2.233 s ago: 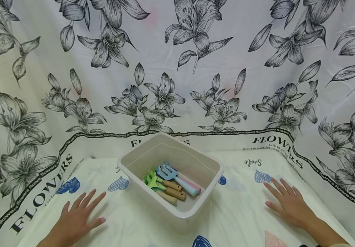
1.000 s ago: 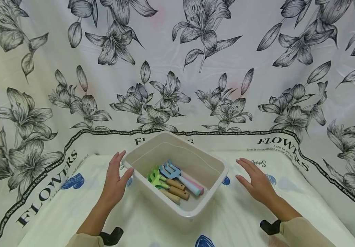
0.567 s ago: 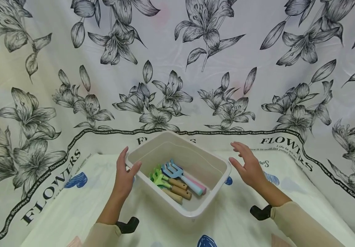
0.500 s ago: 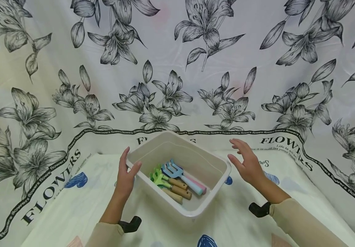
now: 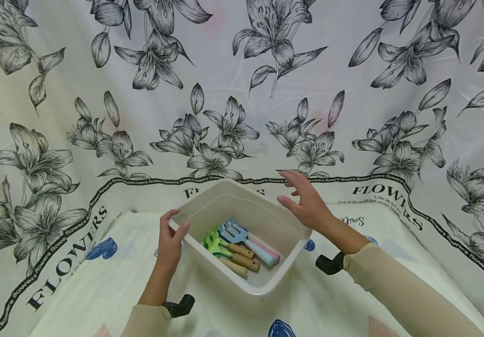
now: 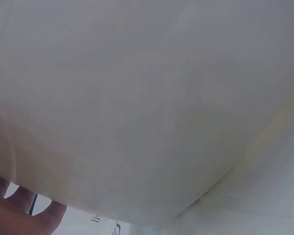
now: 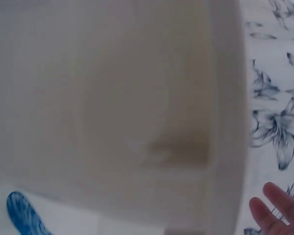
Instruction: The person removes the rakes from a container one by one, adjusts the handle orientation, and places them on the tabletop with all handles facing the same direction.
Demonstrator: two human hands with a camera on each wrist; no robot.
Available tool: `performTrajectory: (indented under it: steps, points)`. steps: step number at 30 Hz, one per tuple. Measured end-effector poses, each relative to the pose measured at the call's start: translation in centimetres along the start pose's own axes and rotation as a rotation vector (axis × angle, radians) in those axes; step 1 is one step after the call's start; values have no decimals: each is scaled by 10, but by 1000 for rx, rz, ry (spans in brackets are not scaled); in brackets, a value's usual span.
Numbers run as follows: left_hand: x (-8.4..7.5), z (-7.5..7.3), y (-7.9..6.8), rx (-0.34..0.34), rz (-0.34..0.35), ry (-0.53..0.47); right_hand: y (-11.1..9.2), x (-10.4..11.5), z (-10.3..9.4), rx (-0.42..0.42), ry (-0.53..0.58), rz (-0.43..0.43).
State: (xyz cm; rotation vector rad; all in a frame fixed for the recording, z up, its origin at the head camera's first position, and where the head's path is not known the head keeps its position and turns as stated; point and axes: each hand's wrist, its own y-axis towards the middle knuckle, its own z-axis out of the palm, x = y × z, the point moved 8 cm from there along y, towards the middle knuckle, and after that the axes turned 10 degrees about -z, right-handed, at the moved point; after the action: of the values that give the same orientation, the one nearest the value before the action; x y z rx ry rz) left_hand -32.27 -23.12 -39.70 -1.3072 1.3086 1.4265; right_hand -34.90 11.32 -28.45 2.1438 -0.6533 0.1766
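A whitish plastic bin [image 5: 267,286] stands with one corner toward me. My left hand [image 5: 171,245] grips its left corner, thumb at the rim and fingers curled at the outer side; in the left wrist view those fingers [image 6: 22,213] meet the bin's edge. My right hand [image 5: 309,206] hovers by the far right rim, fingers spread; in the right wrist view its fingers [image 7: 279,200] are apart from the rim. Inside lie a blue garden hand fork [image 5: 248,241], a pink handle [image 5: 272,252] partly under it, and several green garden tools [image 5: 214,245] with wooden handles.
A pale cloth [image 5: 107,285] with printed hearts covers the surface under the bin. Behind and at both sides hangs a curtain [image 5: 242,154] printed with flowers. Each wrist carries a black mount [image 5: 330,263].
Both hands rose from the cloth beside the bin. The left came to its left corner and now grips it. The right moved inward and forward to the far right rim. The bin stayed put.
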Motion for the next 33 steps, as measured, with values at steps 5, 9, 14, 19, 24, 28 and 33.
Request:
performTrajectory:
  steps: [5, 9, 14, 19, 24, 28, 33]
  points:
    - [3, -2, 0, -9, -12, 19, 20, 9, 16, 113, 104, 110]
    - [2, -4, 0, -14, 0, 32, 30, 12, 36, 259, 226, 254]
    - [4, -4, 3, -1, -3, 34, 35, 10, 58, 435, 351, 397]
    - [4, -5, 5, -11, 4, 31, 39, 6, 77, 585, 464, 486]
    - [4, -3, 5, -9, 5, 19, 40, 4, 95, 680, 518, 546]
    - [6, -2, 5, -13, -6, 20, 41, 0, 111, 730, 553, 586]
    - [7, -2, 3, -18, -10, 15, 38, -6, 130, 763, 591, 660]
